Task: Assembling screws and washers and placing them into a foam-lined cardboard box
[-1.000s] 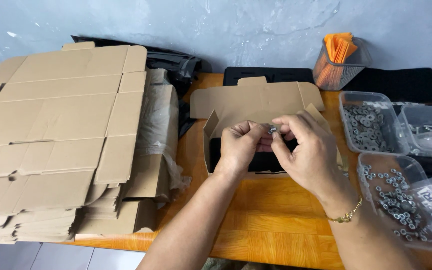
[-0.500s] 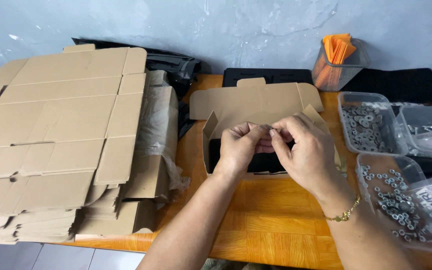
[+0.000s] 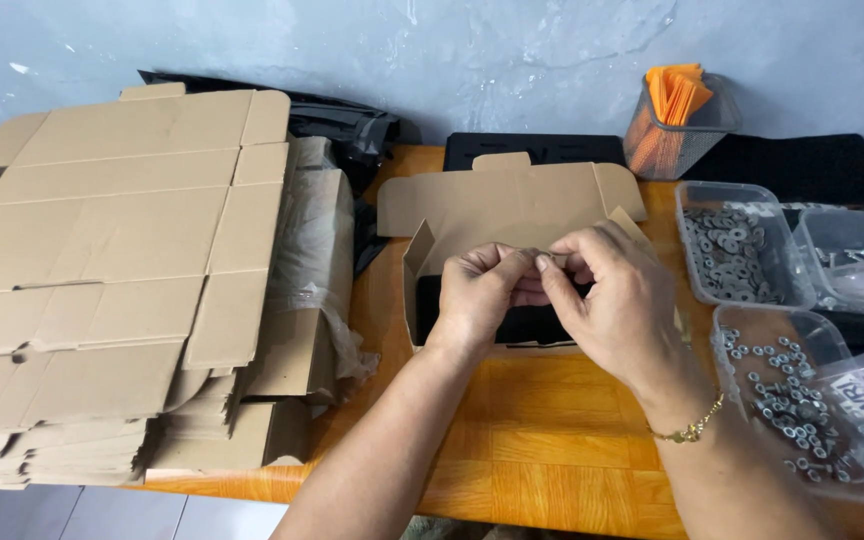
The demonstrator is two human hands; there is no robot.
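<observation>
A wall (image 3: 512, 50) painted a mottled blue-grey fills the top of the view, its paint patchy, with pale scuffs and faint streaks. Soft, even light falls over it, with no hard shadows. Pushed up against the wall stands a wooden surface (image 3: 542, 440) of warm orange-brown, built from short glued blocks whose joints show as a grid; its finish gives a mild sheen. The front edge of the surface runs across the bottom of the view. Below that edge, at the lower left, a strip of floor (image 3: 72, 512) shows pale grey tiles with thin darker joints.
</observation>
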